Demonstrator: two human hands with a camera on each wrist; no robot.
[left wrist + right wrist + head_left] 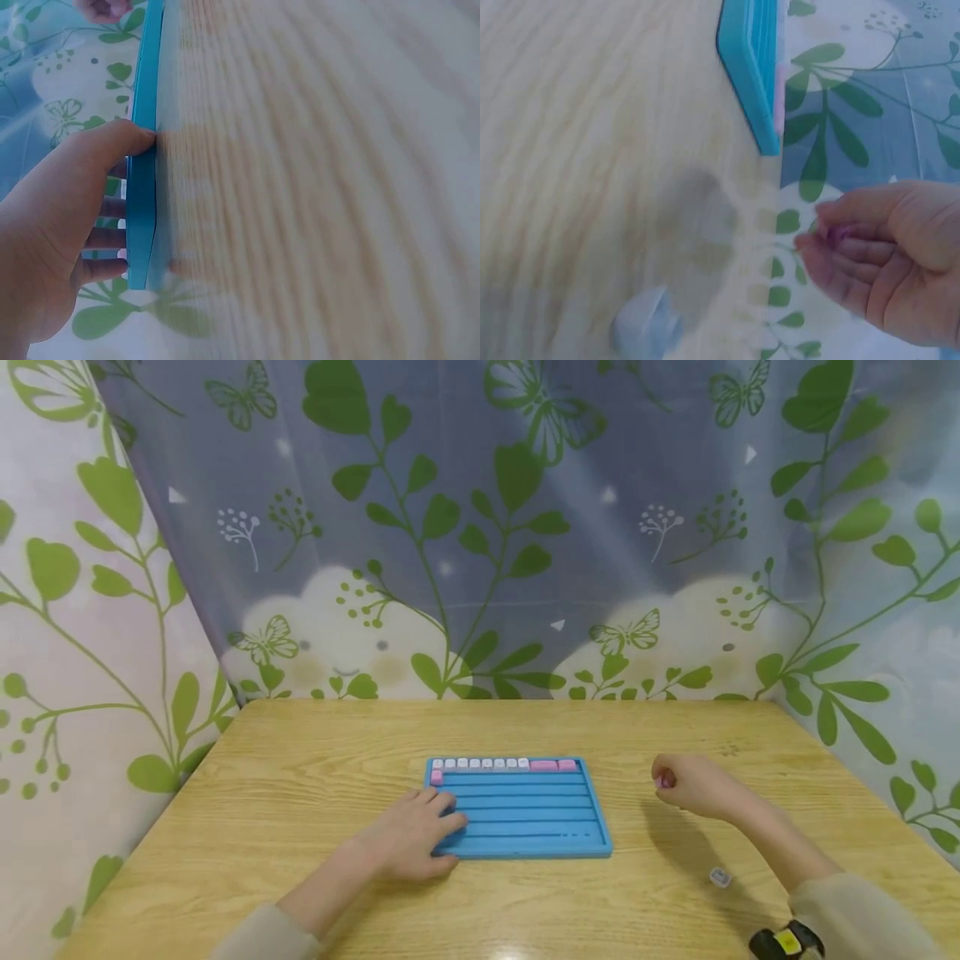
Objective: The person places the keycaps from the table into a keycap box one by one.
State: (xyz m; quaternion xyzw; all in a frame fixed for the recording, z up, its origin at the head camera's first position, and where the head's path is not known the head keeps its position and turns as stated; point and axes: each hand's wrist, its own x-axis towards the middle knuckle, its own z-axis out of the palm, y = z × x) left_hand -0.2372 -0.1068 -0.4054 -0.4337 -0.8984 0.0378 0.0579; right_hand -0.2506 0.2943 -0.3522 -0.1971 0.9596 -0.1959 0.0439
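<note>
A blue keyboard tray (517, 857) lies on the table, with a row of white keycaps (475, 764) and pink keycaps (543, 766) along its back edge. One more pink keycap (437, 778) sits at the left of the second row. My left hand (412, 835) rests on the tray's left side, fingers spread over the rim; in the left wrist view the thumb (127, 140) touches the front edge. To the right of the tray, above the table, my right hand (693, 785) pinches a small pink keycap (838, 235), mostly hidden by the fingers.
A loose whitish keycap (720, 877) lies on the wooden table (315, 743) below the right hand. Patterned cloth (510, 527) with leaves and butterflies hangs behind the table and at both sides. A dark wrist device (787, 941) sits by the right sleeve.
</note>
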